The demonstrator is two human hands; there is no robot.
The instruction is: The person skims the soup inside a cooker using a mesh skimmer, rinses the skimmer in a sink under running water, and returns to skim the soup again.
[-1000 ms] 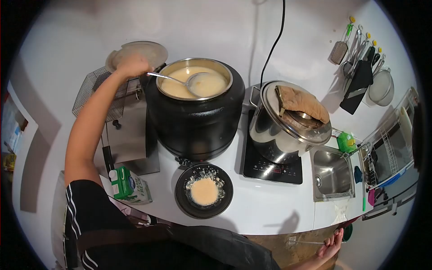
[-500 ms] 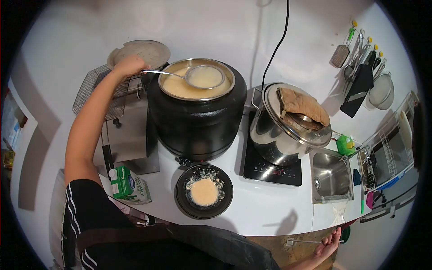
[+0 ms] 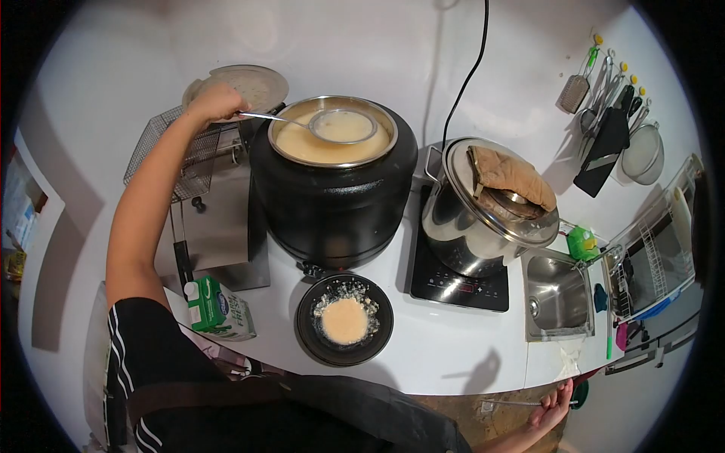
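My left hand [image 3: 219, 103] is closed around the metal handle of a round fine-mesh strainer [image 3: 343, 127]. The strainer's ring sits at the surface of a pale yellow liquid [image 3: 302, 143] inside a black soup kettle [image 3: 332, 196], and the same pale colour shows within the ring. At the lower right, my right hand [image 3: 555, 406] is wrapped around a utensil with a thin metal handle [image 3: 513, 402]; its working end cannot be made out. Before the kettle stands a black bowl [image 3: 308, 332] with beige liquid and lumpy residue around it.
A lidded steel pot [image 3: 461, 234] with a brown cloth [image 3: 510, 177] on top stands on an induction cooker [image 3: 461, 293]. A green-and-white carton [image 3: 219, 309] is at the left, near a wire fryer basket [image 3: 155, 155]. Right are a sink [image 3: 559, 294] and hanging utensils [image 3: 604, 143].
The view has shifted slightly. The strainer has moved a little toward the back left of the kettle and still meets the liquid. My right hand keeps its hold.
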